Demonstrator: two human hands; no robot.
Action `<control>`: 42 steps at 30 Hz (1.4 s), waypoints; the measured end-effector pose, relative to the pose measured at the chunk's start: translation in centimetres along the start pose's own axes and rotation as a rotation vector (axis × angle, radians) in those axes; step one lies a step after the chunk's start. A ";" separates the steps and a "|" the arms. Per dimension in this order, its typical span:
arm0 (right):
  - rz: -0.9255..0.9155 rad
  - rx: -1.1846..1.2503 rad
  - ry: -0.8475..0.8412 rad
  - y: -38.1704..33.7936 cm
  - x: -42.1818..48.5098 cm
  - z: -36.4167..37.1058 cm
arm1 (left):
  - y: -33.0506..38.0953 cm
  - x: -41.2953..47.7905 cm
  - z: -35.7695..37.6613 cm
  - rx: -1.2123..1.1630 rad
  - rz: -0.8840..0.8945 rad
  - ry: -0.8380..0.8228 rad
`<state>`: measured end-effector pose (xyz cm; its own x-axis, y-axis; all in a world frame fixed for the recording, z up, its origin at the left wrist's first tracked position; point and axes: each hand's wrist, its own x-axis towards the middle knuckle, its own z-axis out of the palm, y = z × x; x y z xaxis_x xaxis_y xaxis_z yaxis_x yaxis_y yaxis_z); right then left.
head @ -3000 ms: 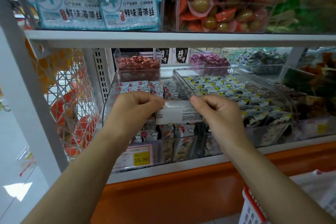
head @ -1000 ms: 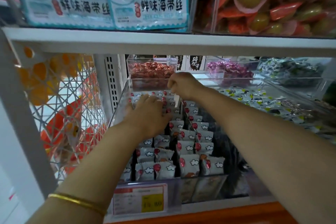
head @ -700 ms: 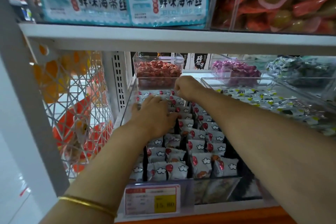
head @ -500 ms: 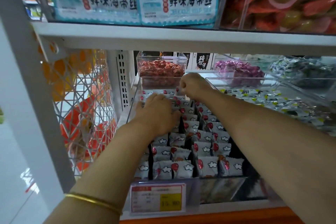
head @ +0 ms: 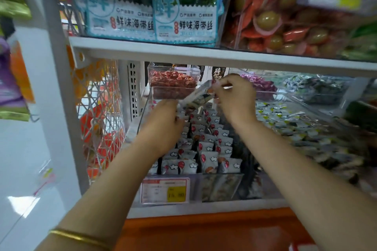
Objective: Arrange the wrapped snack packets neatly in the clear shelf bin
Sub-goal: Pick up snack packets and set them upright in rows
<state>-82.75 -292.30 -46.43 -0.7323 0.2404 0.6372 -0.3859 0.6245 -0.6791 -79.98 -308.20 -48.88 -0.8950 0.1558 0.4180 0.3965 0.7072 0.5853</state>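
Note:
A clear shelf bin [head: 220,186] on the lower shelf holds rows of small white snack packets [head: 208,149] with cloud and red marks, standing upright. My left hand [head: 163,124] is over the bin's left rows near the back. My right hand [head: 234,98] is raised above the back of the bin. Between the two hands a blurred packet [head: 196,97] is lifted off the rows, tilted; my right hand pinches its upper end and my left hand holds its lower end.
The upper shelf edge [head: 204,55] hangs just above my hands. A small clear box of red candies [head: 172,82] stands behind the bin. To the right lies a bin of yellow-marked packets [head: 289,122]. A white mesh side panel [head: 98,120] is left. A price tag [head: 165,190] fronts the bin.
Both hands were down among the packets at the back of the bin. Now they have risen, with a tilted packet lifted between them. The camera view has shifted slightly.

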 end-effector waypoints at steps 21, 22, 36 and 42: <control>0.572 0.755 -0.093 -1.2 -9.2 -6.2 | 0.8 -4.4 -2.2 -1.106 -0.349 -0.224; 0.588 0.781 -0.101 -1.1 -9.2 -6.2 | 0.7 -4.3 -2.1 -1.155 -0.363 -0.234; 0.539 0.962 -0.252 -0.6 -8.8 -6.9 | -0.1 -3.5 -1.3 -1.440 -0.534 -0.147; 0.526 0.901 -0.205 -0.4 -8.9 -6.8 | 0.0 -3.9 -1.5 -1.386 -0.480 -0.194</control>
<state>-72.25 -289.62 -49.38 -0.9761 0.1376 0.1683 -0.2048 -0.3230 -0.9240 -76.17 -309.81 -49.49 -0.9624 0.2693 -0.0347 -0.1638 -0.4737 0.8653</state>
